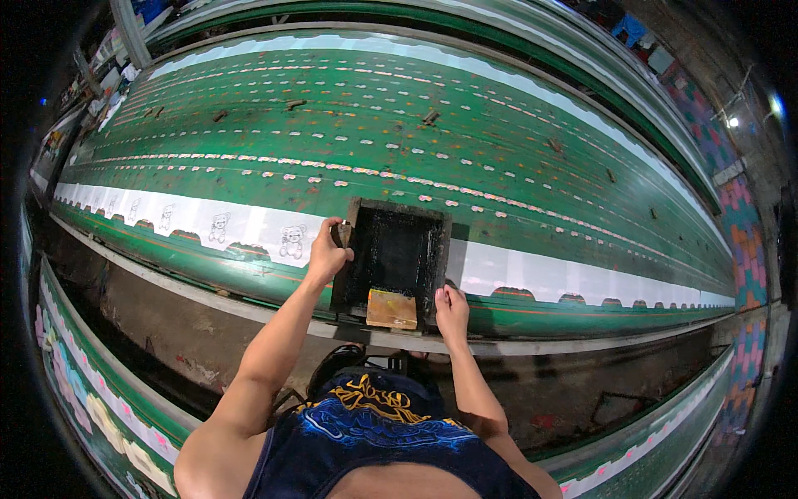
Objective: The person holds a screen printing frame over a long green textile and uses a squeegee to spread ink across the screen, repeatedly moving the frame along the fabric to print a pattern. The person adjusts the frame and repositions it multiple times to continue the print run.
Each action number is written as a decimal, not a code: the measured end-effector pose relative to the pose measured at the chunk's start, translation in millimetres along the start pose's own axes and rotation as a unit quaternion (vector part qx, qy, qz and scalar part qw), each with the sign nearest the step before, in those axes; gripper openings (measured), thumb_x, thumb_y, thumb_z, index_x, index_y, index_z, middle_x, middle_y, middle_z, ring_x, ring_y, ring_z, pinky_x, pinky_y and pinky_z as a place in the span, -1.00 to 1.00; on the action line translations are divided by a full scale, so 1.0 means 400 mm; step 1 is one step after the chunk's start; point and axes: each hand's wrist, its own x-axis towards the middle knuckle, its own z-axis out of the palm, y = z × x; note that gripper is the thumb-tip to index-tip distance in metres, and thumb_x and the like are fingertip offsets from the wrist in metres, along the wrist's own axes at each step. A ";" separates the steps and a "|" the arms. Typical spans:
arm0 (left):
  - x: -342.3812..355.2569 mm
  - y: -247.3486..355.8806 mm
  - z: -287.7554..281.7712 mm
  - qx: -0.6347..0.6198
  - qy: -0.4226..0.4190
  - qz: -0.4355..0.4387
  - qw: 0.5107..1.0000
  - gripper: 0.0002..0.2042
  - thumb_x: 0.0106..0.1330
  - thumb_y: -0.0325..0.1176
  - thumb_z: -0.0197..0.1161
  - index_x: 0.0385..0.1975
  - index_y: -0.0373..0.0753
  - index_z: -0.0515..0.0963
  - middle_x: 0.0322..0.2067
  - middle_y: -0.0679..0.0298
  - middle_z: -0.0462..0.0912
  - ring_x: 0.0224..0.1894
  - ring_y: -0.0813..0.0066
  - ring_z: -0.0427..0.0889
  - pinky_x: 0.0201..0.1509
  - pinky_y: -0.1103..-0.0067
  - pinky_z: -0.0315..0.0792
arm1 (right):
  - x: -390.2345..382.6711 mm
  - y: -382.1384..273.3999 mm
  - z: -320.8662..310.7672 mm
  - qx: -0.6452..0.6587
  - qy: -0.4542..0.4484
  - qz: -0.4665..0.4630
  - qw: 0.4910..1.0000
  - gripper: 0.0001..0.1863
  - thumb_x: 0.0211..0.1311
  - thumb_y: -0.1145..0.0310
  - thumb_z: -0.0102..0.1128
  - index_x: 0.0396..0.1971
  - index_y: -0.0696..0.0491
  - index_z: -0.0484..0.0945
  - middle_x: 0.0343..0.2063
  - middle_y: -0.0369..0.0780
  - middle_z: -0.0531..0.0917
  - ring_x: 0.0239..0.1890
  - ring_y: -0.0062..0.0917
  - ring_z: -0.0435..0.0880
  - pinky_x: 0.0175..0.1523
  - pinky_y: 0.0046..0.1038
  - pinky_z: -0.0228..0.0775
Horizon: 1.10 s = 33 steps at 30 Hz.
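Note:
A dark wooden screen frame (391, 241) smeared with black ink lies over a white cloth strip (529, 270) on the long green table (310, 123). A tan squeegee block (391, 309) sits in the frame's near end. My left hand (332, 251) is closed on the frame's left edge, by a small wooden piece. My right hand (451, 309) grips the right edge lower down. Outlined bear drawings (293, 240) show on the cloth left of the frame; what lies under the frame is hidden.
Small wooden pieces (430, 117) and rows of little printed shapes dot the table. A parallel table behind me holds printed pieces (133, 449). Another table runs along the far side. Pink and teal paving (740, 216) borders the right end; a concrete aisle (598, 382) lies below me.

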 end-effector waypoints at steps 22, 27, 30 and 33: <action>-0.036 0.285 0.463 -0.049 -0.017 0.011 0.999 -0.28 -0.18 -0.72 0.32 0.13 -0.25 0.34 -0.24 0.25 0.60 -0.24 0.46 0.54 -0.17 0.52 0.46 | 0.225 0.181 -0.489 0.010 0.013 -0.069 0.997 -0.67 0.34 0.23 0.20 -0.18 0.25 0.61 -0.40 -0.11 0.57 -0.39 -0.42 0.57 -0.26 -0.41 0.40; -0.133 0.271 0.452 0.016 -0.018 -0.019 1.000 -0.26 -0.20 -0.63 0.37 0.15 -0.19 0.35 -0.21 0.20 0.61 -0.24 0.40 0.56 -0.11 0.51 0.47 | 0.149 0.260 -0.462 0.002 -0.020 -0.035 0.999 -0.66 0.33 0.23 0.22 -0.16 0.25 0.60 -0.36 -0.11 0.58 -0.35 -0.41 0.60 -0.21 -0.40 0.43; -0.159 0.225 0.458 0.019 -0.010 0.004 1.000 -0.27 -0.21 -0.61 0.38 0.13 -0.19 0.36 -0.25 0.20 0.60 -0.24 0.39 0.57 -0.11 0.50 0.48 | 0.109 0.268 -0.451 0.031 -0.014 -0.012 0.999 -0.63 0.33 0.21 0.21 -0.14 0.27 0.59 -0.31 -0.09 0.57 -0.33 -0.37 0.61 -0.17 -0.39 0.45; -0.171 0.211 0.461 -0.005 -0.032 -0.033 0.999 -0.28 -0.21 -0.60 0.38 0.12 -0.19 0.37 -0.23 0.18 0.60 -0.19 0.36 0.58 -0.08 0.49 0.48 | 0.098 0.272 -0.460 0.014 -0.035 0.001 0.999 -0.57 0.34 0.18 0.22 -0.09 0.31 0.58 -0.28 -0.09 0.57 -0.31 -0.35 0.63 -0.14 -0.38 0.47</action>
